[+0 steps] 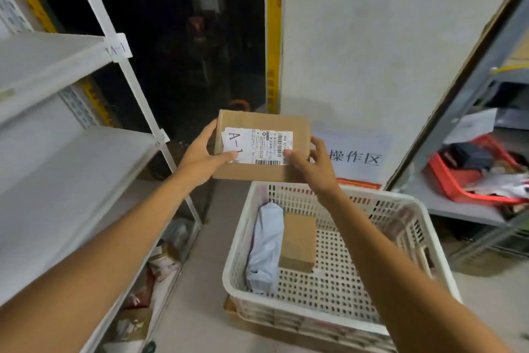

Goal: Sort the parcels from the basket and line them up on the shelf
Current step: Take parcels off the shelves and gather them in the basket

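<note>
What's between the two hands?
Head view: a brown cardboard box with a white A-1 label, held at its sides by the left hand and right hand.

1. We saw only the person's two arms: the left forearm (114,238) and the right forearm (386,252), each visible from the lower frame edge up to the wrist.
2. Both forearms were bare along all the length we could see.
3. The left hand (200,152) and the right hand (315,163) were bare as well.
4. The arms looked slim, narrowing toward the wrists — the wide lens broadened them near the frame edge.
5. The fingernails were too blurred for us to describe.
</note>
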Demonstrator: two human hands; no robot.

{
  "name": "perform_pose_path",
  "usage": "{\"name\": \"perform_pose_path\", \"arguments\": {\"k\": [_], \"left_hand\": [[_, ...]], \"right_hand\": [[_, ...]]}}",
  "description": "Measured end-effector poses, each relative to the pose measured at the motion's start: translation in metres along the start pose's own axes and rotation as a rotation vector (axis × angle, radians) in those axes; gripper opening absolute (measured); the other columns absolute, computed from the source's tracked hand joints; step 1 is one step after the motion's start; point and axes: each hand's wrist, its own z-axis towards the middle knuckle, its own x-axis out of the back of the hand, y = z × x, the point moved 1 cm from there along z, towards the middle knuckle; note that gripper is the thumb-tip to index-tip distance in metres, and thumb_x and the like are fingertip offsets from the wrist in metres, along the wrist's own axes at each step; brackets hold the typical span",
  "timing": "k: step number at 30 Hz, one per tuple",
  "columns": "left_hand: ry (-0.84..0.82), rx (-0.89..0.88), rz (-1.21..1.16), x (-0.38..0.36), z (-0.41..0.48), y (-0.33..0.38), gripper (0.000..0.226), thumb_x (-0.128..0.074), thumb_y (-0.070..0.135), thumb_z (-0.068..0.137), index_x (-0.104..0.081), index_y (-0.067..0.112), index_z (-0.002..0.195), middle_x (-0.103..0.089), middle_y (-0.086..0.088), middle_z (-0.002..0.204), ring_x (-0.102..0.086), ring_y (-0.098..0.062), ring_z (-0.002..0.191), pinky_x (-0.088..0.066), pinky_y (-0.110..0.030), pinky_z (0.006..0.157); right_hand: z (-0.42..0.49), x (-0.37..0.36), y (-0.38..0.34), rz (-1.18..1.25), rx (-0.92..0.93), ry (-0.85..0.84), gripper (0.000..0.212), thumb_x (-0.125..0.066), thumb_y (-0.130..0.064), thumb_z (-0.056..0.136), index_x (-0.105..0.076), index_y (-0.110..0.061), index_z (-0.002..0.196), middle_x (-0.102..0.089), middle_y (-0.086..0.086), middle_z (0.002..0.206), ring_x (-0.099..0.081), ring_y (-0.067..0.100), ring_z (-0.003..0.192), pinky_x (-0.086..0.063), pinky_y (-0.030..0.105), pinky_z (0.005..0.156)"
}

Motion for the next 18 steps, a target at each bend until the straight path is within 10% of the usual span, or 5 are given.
{"name": "perform_pose_path", "arguments": {"k": [9, 15, 18], "left_hand": [[-0.336, 0.060, -0.043, -0.116, 0.034, -0.032, 0.076, -0.070, 0.007, 0.084, -0.031, 0.023, 0.148, -0.051, 0.009, 0.133, -0.047, -0.009, 0.119, -0.041, -0.017, 0.089], [-0.489, 0.147, -0.042, -0.165, 0.053, -0.071, 0.077, -0.074, 0.011, 0.081, -0.037, 0.030, 0.145, -0.057, 0.008, 0.124, -0.055, -0.015, 0.116, -0.046, -0.036, 0.100], [-0.539, 0.196, -0.059, -0.189, 0.056, -0.084, 0.074, -0.073, 0.007, 0.081, -0.038, 0.026, 0.144, -0.056, 0.010, 0.121, -0.056, -0.015, 0.114, -0.049, -0.022, 0.089]], "right_hand": [[-0.011, 0.064, 0.080, -0.028, -0.251, 0.180, 0.058, -0.072, -0.030, 0.086, -0.041, -0.016, 0.133, -0.060, 0.009, 0.125, -0.064, 0.021, 0.104, -0.054, 0.024, 0.080], [-0.017, 0.081, 0.127, -0.005, -0.396, 0.263, 0.061, -0.073, -0.027, 0.085, -0.041, -0.015, 0.136, -0.061, 0.010, 0.125, -0.064, 0.023, 0.105, -0.055, 0.037, 0.092], [-0.021, 0.086, 0.147, -0.038, -0.454, 0.304, 0.058, -0.073, -0.027, 0.085, -0.043, -0.013, 0.134, -0.062, 0.008, 0.123, -0.064, 0.021, 0.103, -0.055, 0.036, 0.090]]}}
